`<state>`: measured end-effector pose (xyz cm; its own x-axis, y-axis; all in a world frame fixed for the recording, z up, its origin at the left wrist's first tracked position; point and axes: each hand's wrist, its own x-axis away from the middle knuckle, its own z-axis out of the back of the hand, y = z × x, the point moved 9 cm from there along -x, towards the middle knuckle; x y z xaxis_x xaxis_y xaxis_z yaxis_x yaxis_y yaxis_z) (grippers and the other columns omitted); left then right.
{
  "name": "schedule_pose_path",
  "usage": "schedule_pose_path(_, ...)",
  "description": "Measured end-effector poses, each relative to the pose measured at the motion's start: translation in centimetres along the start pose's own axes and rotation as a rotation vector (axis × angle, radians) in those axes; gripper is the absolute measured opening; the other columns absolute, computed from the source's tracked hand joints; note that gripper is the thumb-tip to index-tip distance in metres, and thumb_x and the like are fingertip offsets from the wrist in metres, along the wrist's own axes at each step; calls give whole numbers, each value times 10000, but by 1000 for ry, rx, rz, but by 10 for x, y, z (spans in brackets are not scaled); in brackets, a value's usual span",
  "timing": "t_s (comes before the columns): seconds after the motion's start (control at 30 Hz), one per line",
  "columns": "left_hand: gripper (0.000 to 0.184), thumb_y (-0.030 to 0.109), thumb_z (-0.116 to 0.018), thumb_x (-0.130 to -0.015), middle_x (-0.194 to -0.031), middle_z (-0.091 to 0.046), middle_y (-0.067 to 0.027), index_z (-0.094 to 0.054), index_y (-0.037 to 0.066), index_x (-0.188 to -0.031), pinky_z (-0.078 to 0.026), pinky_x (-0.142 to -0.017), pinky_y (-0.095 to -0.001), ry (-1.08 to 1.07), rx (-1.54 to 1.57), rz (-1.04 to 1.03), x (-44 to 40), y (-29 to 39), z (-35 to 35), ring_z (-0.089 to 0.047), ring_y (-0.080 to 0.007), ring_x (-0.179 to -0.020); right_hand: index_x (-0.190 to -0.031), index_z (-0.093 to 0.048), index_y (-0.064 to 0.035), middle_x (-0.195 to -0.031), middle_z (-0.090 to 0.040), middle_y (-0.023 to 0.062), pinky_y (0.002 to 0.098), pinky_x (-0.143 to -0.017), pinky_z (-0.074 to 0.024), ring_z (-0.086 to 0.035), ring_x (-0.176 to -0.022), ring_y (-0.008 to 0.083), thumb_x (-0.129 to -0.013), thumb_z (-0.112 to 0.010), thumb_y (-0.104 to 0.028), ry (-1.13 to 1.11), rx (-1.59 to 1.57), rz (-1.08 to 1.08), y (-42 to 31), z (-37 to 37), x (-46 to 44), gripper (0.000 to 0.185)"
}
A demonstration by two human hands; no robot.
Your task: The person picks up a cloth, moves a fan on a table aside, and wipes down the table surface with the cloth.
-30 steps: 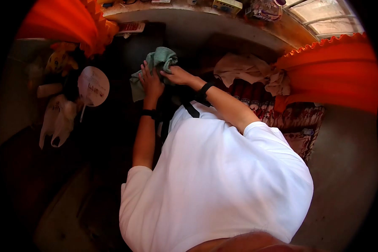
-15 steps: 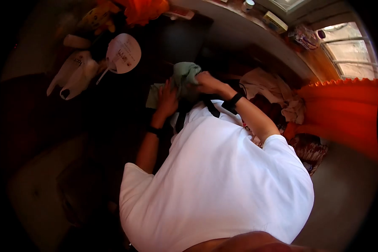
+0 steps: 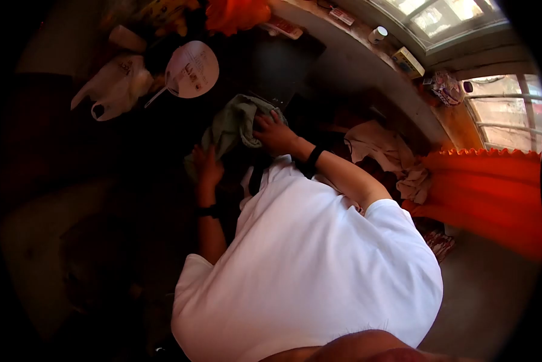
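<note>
A crumpled grey-green cloth (image 3: 233,123) lies over a dark surface in front of my body. My right hand (image 3: 275,134) rests on its right side with the fingers spread. Lower and to the left, my left hand (image 3: 207,166) is in shadow, its fingers closed on the narrower left part of the cloth. Both wrists wear dark bands. The cloth stretches diagonally between the two hands, and its underside is hidden.
A round fan (image 3: 191,69) and a white plastic bag (image 3: 115,87) are at the upper left. Behind, a ledge holds a white jar (image 3: 378,35) and a yellowish box (image 3: 408,63). Pinkish fabric (image 3: 379,145) and an orange curtain (image 3: 482,193) are on the right.
The view has turned, showing more of the window and ledge. My right hand has gone from gripping the cloth to spread fingers on it. My left hand has shifted down and left along the cloth.
</note>
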<state>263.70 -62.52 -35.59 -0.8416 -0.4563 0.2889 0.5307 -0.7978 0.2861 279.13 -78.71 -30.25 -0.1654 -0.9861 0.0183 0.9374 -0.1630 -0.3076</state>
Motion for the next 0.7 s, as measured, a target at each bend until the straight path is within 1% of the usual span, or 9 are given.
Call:
schedule_pose_path(0.03, 609, 59, -582, -827, -1584, -104, -300, -443, 113, -1417, -230, -1149, -567, -12, -42, 109, 7, 1, 1, -114, -472, -1467, -1295, -551, -103, -1431, -416, 211, 581, -1142, -254, -377, -1371, 338, -802, -625, -181, 19, -83, 23, 5, 3, -1, 505)
schedule_pose_path(0.17, 626, 143, -600, -850, -1568, -127, -320, -408, 132, -1446, -267, -1124, -592, -135, -182, 176, 0, 50, -7, -132, -490, -1454, -1259, -570, -46, -1457, -410, 183, 483, -1161, -281, -400, -1345, 366, -794, -595, -107, 77, -314, 82, 47, 13, -1, 470)
schedule_pose_path(0.23, 679, 182, -606, -863, -1566, -154, -309, -351, 156, -1492, -288, -1106, -604, -104, -16, -86, -4, 87, -7, -158, -487, -1449, -1220, -582, -7, -1426, -455, 189, 468, -1141, -321, -408, -1329, 392, -799, -537, -26, 109, -301, 39, 89, 15, 8, 424)
schedule_pose_path(0.37, 675, 183, -605, -878, -1569, -176, -288, -348, 174, -1502, -285, -1109, -594, 5, 339, -191, 6, 91, -12, -189, -456, -1452, -1257, -533, -7, -1402, -462, 211, 476, -1146, -300, -410, -1312, 426, -765, -522, 28, 147, -240, -179, 160, 29, 13, 493)
schedule_pose_path(0.43, 639, 139, -575, -897, -1566, -209, -267, -365, 177, -1499, -271, -1124, -562, 53, 424, -172, 17, 87, 0, -233, -427, -1444, -1282, -495, 11, -1399, -432, 244, 515, -1143, -286, -392, -1306, 454, -752, -560, -11, 119, -255, -107, 138, 48, 3, 535)
schedule_pose_path(0.5, 637, 114, -579, -891, -1549, -244, -274, -380, 175, -1493, -262, -1127, -557, 63, 491, -197, 31, 68, -3, -254, -424, -1435, -1322, -446, 27, -1438, -357, 282, 589, -1137, -243, -335, -1340, 474, -720, -625, -82, -51, -173, -240, 127, 27, -1, 638)
schedule_pose_path(0.57, 636, 89, -583, -884, -1531, -279, -281, -394, 173, -1486, -253, -1130, -553, 77, 563, -228, 45, 64, -3, -275, -420, -1426, -1362, -410, 37, -1477, -280, 321, 674, -1120, -156, -223, -1410, 484, -776, -699, -338, -134, -92, -164, 105, -9, -5, 753)
schedule_pose_path(0.6, 653, 75, -601, -867, -1513, -312, -281, -401, 170, -1482, -271, -1117, -548, 91, 447, -201, 56, 64, 5, -297, -424, -1412, -1361, -407, 42, -1480, -269, 334, 695, -1113, -131, -203, -1420, 487, -805, -676, -453, -143, -83, -127, 86, -13, -11, 792)
schedule_pose_path(0.7, 662, 64, -629, -840, -1474, -380, -271, -430, 163, -1463, -315, -1084, -541, 61, 230, -171, 81, 65, -1, -337, -425, -1385, -1348, -408, 67, -1484, -290, 317, 720, -1098, -115, -209, -1425, 475, -812, -654, -426, -209, -203, -30, 20, -14, -28, 769)
